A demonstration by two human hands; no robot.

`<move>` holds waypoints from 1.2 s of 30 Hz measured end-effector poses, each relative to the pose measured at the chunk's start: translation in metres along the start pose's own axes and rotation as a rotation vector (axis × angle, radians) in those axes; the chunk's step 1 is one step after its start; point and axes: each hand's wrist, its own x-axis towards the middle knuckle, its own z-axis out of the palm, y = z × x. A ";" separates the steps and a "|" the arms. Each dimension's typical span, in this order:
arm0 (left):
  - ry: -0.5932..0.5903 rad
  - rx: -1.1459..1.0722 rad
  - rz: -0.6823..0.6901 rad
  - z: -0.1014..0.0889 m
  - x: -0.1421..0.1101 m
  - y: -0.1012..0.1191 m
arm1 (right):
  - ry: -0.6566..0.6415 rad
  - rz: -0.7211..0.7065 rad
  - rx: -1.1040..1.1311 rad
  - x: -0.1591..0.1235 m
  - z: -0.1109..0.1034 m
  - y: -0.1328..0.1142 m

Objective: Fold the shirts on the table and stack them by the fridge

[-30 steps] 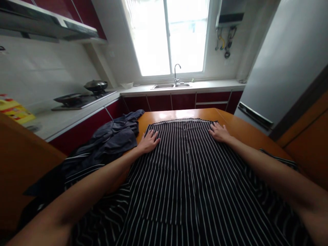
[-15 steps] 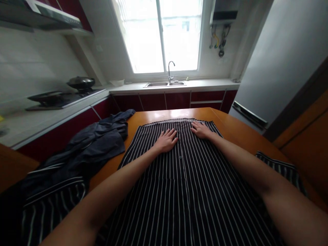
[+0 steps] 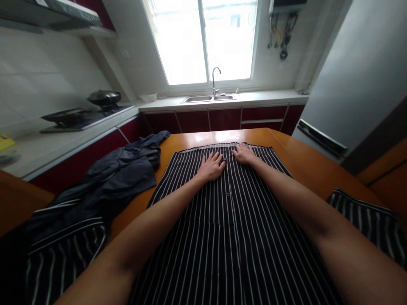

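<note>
A black shirt with white stripes [image 3: 203, 237] lies spread on the wooden table [image 3: 187, 139], its hem toward the far edge and a buttoned front running down the middle. My left hand [image 3: 212, 167] rests flat on the cloth left of the button line, fingers spread. On the other side of that line, close to the hem, my right hand [image 3: 244, 153] also presses down with its fingers stretched out. One sleeve [image 3: 68, 250] reaches out at the lower left; the other [image 3: 365, 218] shows beyond my right forearm. The collar end is out of view.
A crumpled dark grey garment [image 3: 127, 165] hangs over the table's left edge. Behind the table run a counter with a sink [image 3: 208, 98] and a stove [image 3: 85, 118] holding two pans. A refrigerator [image 3: 346, 80] stands at the right.
My right hand has slid slightly left, nearer the button line and my left hand. The view has shifted a little. The shirt stays spread out.
</note>
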 end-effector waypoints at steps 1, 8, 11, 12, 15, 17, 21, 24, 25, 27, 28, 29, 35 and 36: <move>0.013 -0.006 -0.022 0.001 0.001 0.000 | 0.013 0.038 0.002 0.002 -0.002 0.004; 0.062 -0.041 -0.040 -0.001 -0.001 0.002 | 0.129 0.009 0.022 -0.016 -0.011 0.010; 0.122 -0.025 0.173 -0.001 -0.012 0.011 | 0.101 -0.159 0.029 -0.050 0.006 -0.020; 0.111 -0.017 0.249 0.000 -0.017 0.014 | 0.088 -0.200 0.030 -0.061 0.012 -0.029; 0.006 0.007 0.295 -0.001 -0.029 0.006 | 0.082 -0.254 0.012 -0.086 0.022 -0.040; -0.048 0.031 0.192 -0.007 -0.033 -0.017 | 0.076 -0.219 -0.011 -0.090 0.018 -0.028; -0.033 0.086 -0.103 -0.032 -0.036 -0.080 | 0.065 -0.092 -0.044 -0.079 -0.007 0.022; 0.026 0.116 -0.209 -0.049 -0.045 -0.095 | 0.150 -0.023 -0.068 -0.083 -0.024 0.038; 0.048 0.125 -0.191 -0.051 -0.050 -0.088 | 0.183 -0.019 -0.072 -0.091 -0.026 0.034; 0.071 0.128 -0.089 -0.048 -0.069 -0.057 | 0.224 -0.056 -0.067 -0.118 -0.024 0.010; 0.066 0.119 -0.013 -0.043 -0.082 -0.037 | 0.225 -0.100 -0.058 -0.138 -0.021 -0.007; 0.038 0.098 0.062 -0.037 -0.099 -0.015 | 0.210 -0.162 -0.047 -0.161 -0.015 -0.026; -0.064 0.051 0.339 -0.002 -0.213 0.055 | 0.056 -0.373 0.016 -0.286 0.016 -0.075; -0.080 0.053 0.332 -0.002 -0.224 0.050 | 0.039 -0.351 0.008 -0.292 0.016 -0.065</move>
